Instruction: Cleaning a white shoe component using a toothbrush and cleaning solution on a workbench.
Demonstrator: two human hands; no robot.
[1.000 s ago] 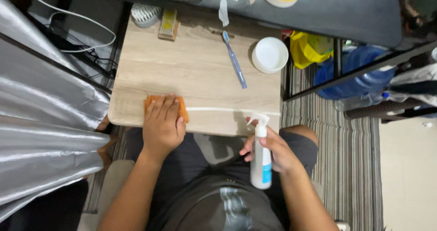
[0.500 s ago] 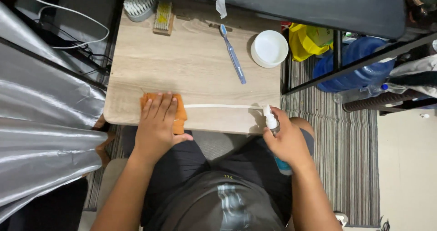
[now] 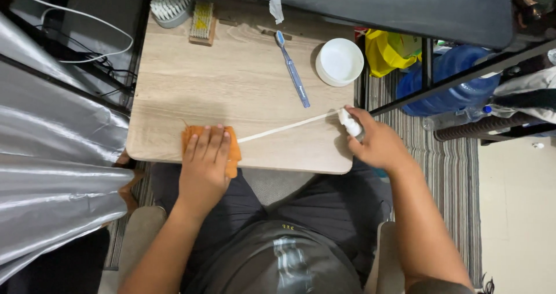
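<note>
Two hands work over a light wooden table, with a big blue water jug and a yellow bag at its right. A white round lid and blue toothbrush lie near the table's far edge. Left hand lies flat, fingers together, pressing an orange cloth at the near edge. Right hand curls around a white spray bottle at the table's right edge

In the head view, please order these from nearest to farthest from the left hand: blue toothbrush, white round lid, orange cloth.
1. orange cloth, directly under the left hand.
2. blue toothbrush, up and to the right, mid-table.
3. white round lid, far right corner.
</note>
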